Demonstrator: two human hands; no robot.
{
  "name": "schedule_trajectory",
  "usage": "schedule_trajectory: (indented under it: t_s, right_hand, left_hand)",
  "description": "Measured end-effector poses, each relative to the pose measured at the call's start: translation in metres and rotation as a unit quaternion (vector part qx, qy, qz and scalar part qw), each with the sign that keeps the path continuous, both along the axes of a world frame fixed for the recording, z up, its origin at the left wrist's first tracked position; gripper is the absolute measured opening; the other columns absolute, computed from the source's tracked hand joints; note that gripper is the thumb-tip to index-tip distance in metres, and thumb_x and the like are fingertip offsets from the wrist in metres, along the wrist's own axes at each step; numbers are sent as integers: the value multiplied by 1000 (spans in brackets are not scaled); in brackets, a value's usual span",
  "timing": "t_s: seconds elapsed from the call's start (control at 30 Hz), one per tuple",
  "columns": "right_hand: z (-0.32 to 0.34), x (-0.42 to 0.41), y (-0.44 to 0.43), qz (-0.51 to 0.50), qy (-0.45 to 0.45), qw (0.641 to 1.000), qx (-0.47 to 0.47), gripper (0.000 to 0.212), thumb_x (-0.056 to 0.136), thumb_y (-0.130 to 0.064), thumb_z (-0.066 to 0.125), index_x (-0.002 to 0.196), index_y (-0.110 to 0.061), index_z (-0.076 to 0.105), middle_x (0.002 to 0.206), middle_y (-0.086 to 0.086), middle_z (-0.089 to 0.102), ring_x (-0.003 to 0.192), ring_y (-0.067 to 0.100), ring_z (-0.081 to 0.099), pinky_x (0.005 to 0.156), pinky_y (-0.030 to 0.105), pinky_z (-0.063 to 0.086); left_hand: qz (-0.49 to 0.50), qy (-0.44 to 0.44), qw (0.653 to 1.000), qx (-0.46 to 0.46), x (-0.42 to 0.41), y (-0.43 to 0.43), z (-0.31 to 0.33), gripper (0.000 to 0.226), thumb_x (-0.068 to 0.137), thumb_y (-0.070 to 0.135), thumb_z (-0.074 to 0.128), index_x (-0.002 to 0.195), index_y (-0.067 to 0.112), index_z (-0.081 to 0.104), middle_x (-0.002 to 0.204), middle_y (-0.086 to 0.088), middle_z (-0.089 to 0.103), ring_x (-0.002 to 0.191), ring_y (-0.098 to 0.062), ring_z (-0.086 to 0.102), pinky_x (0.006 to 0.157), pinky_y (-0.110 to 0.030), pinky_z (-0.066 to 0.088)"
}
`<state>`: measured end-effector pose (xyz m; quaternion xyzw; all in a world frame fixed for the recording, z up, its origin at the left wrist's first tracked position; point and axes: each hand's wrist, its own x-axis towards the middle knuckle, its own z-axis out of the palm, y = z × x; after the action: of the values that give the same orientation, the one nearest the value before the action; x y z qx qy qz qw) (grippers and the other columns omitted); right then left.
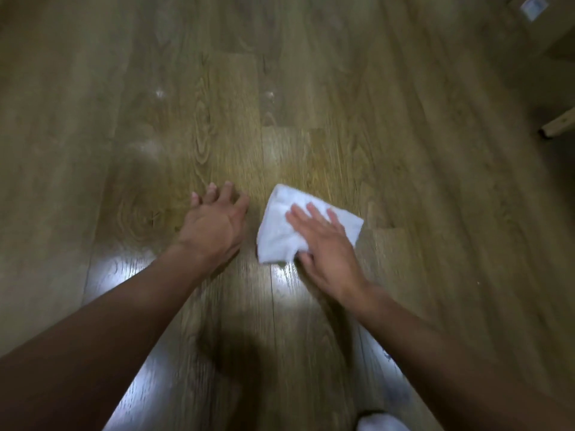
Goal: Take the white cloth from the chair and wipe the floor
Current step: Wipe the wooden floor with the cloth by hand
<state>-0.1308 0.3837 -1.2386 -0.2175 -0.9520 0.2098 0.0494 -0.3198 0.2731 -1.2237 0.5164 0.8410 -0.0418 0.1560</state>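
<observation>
Cloth flat on floor under right hand, fingers spread, pressing.

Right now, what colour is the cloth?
White, clearest in the head view: the cloth under the right hand.

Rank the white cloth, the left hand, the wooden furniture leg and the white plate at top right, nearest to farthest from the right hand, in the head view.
1. White cloth: under the right hand.
2. Left hand: beside it, on the floor.
3. Wooden furniture leg: right edge.
4. White plate: top right corner.
</observation>
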Motion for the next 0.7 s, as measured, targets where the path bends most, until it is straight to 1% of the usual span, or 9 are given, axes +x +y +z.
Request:
schedule_trajectory:
  t_s: [0.07, 0.13, 0.23, 0.33, 0.4, 0.5, 0.6, 0.67, 0.7]
  right_hand:
    - [-1, 22, -17, 83, -20, 996, 12, 66, 82, -12, 50, 146, -20, 37, 154, -4, 32, 146, 15, 18, 121, 39, 6]
    - [0, 26, 0, 104, -19, 994, -14, 65, 84, -7, 46, 145, -26, 36, 154, -9, 30, 145, 9, 17, 120, 35, 4]
    - [0, 11, 57, -35, -13, 999, -25, 57, 89, -2, 48, 143, -22, 42, 151, 0, 38, 143, 17, 27, 116, 33, 12]
    - [3, 5, 111, -213, -22, 977, -24, 56, 92, -2, 47, 145, -17, 39, 150, 7, 41, 144, 21, 27, 120, 36, 6]
    - [4, 4, 107, -260, -3, 965, -24, 54, 92, -3, 47, 145, -14, 38, 150, 10, 40, 144, 25, 27, 121, 40, 6]
    - [-2, 16, 42, -193, 29, 981, -17, 57, 91, -1, 50, 145, -11, 37, 151, 8, 38, 145, 25, 24, 121, 40, 7]
    - [-2, 48, -20, -64, 25, 997, -19, 57, 89, -1, 56, 143, -14, 42, 150, 2, 39, 144, 18, 25, 121, 39, 10]
    - [2, 59, -14, 8, 10, 1000, -13, 58, 86, 1, 58, 140, -17, 46, 149, -1, 41, 142, 16, 28, 120, 39, 15]
    - [6, 60, 2, 5, -9, 1000, -11, 60, 86, 1, 58, 141, -19, 45, 149, -1, 40, 143, 17, 28, 120, 40, 17]
  left_hand:
    - [-1, 23, 1000, -13, 5, 4, 4, 46, 94, 29, 38, 136, 13, 31, 147, -19, 27, 137, -45, 26, 107, -59, 29]
    - [-1, 37, 999, -18, 7, 6, 8, 43, 94, 30, 36, 133, 12, 32, 140, -19, 33, 134, -45, 32, 104, -60, 34]
    - [-6, 12, 1000, -13, 5, 5, 13, 43, 96, 30, 35, 135, 16, 29, 132, -19, 38, 130, -47, 36, 102, -61, 36]
    - [-17, -11, 999, -27, 1, 2, 16, 52, 97, 34, 33, 146, 25, 17, 139, -17, 33, 136, -45, 29, 107, -59, 31]
    - [-10, -26, 999, -30, 0, 2, 18, 52, 98, 35, 31, 148, 27, 16, 141, -17, 31, 139, -44, 26, 109, -57, 28]
    - [12, -37, 999, -34, 0, 7, 20, 48, 98, 34, 32, 144, 27, 24, 138, -17, 34, 137, -43, 29, 108, -58, 29]
    - [26, -24, 999, -31, 3, 11, 17, 47, 96, 36, 34, 142, 26, 28, 136, -18, 35, 134, -45, 32, 106, -60, 31]
    - [27, -11, 999, -28, 4, 11, 13, 47, 95, 38, 35, 140, 25, 29, 135, -19, 35, 132, -47, 34, 103, -61, 32]
    - [25, -9, 999, -27, 5, 12, 12, 47, 95, 38, 34, 139, 24, 29, 133, -19, 36, 131, -47, 35, 102, -61, 34]
